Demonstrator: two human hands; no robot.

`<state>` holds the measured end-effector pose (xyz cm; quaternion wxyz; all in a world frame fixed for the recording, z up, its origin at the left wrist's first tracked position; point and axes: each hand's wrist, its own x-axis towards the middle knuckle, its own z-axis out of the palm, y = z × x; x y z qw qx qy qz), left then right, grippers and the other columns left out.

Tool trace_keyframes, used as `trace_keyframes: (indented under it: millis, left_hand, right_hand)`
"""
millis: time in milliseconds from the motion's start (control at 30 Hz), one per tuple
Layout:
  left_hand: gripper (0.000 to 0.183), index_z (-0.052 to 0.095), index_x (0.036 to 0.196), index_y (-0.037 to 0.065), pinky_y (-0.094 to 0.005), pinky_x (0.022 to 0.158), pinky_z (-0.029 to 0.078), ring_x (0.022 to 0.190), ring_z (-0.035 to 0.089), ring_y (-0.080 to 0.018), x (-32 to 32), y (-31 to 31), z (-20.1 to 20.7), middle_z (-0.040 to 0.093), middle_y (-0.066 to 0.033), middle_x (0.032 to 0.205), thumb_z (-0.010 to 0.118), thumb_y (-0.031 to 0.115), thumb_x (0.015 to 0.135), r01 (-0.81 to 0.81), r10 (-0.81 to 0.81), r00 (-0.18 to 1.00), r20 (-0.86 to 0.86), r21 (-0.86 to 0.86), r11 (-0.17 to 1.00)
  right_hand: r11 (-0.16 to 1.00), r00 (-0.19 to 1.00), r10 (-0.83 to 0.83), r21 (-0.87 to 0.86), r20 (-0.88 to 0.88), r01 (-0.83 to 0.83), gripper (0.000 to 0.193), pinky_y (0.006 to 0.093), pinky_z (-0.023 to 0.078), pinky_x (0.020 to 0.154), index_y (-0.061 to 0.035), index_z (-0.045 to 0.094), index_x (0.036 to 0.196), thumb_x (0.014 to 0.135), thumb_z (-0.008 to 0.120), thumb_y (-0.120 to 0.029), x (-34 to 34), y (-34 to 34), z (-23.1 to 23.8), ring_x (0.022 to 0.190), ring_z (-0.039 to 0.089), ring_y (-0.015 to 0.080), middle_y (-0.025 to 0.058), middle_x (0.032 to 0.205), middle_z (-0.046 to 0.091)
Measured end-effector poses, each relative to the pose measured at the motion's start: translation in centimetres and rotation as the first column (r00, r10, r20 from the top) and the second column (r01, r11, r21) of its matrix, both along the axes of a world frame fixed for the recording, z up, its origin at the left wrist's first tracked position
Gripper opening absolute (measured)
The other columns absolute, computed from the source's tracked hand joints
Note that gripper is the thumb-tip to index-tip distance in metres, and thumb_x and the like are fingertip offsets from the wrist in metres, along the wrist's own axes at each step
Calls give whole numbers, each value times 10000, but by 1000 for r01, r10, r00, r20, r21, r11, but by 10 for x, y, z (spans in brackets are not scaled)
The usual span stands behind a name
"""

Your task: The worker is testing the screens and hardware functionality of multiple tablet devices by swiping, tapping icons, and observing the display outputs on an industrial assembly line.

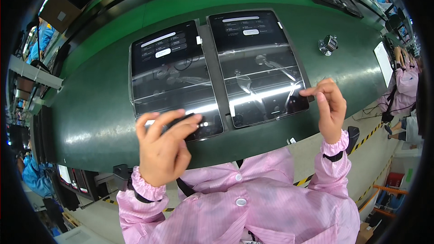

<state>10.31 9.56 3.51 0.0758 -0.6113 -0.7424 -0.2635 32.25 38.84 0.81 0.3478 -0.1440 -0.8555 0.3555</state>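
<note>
Two black tablets lie side by side on the green conveyor belt (99, 108), both with lit screens showing menus. My left hand (162, 147) rests over the near edge of the left tablet (174, 77), its fingers closed around a small dark object that is mostly hidden. My right hand (329, 106) hovers at the near right corner of the right tablet (257, 63), thumb and forefinger pinched together at the screen's edge; whether anything thin sits between them cannot be made out. Pink sleeves cover both my forearms.
A small shiny metal fixture (328, 44) stands on the belt to the right of the tablets. A white sheet (383, 61) lies at the belt's right end, near a person in pink (407, 86). People in blue (38, 45) work at the left. More screens lie on the far line.
</note>
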Motion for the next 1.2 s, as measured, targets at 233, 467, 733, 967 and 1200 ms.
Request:
trace_keyframes:
  millis: [233,467,733,967,1200]
  left_hand:
    - [483,619,1182,9,-453,1066,304,1214,506,-310,-29,-8,10,639,-106,1230,513,-81,720,-139,134,986,-101,-44,989]
    - [476,611,1209,19,-442,1079,297,1219,495,-314,-52,-2,10,615,-109,1253,505,-79,756,-241,233,962,-142,-46,969]
    - [499,570,1254,14,-475,1109,285,1292,475,-317,-66,11,-3,614,-96,1286,496,-63,766,-219,190,960,-204,-132,967]
    - [545,578,1281,37,-484,1110,294,1299,452,-351,-62,18,8,569,-148,1315,499,-64,751,-203,189,964,-187,-55,978]
    - [556,587,1266,40,-515,1105,302,1278,469,-348,-60,31,7,585,-151,1288,495,-84,732,-88,71,984,-162,-94,992]
  right_hand:
    - [987,982,146,52,120,-153,269,399,456,918,12,588,1158,895,543,-25,-62,0,16,1040,546,301,149,1119,623]
    - [926,942,139,298,306,-233,294,394,432,936,-18,608,1172,882,562,-35,-91,-3,20,1047,538,315,136,1062,629]
    - [991,994,47,120,101,-59,234,376,467,949,30,527,1119,885,513,31,-61,11,10,1036,585,305,146,1124,622]
    - [987,993,-30,160,111,12,234,382,447,931,20,549,1110,879,519,34,-60,14,4,1035,556,310,127,1118,638]
    - [978,996,-58,203,70,43,222,371,442,930,15,541,1104,886,507,36,-57,14,4,1014,567,302,128,1112,648]
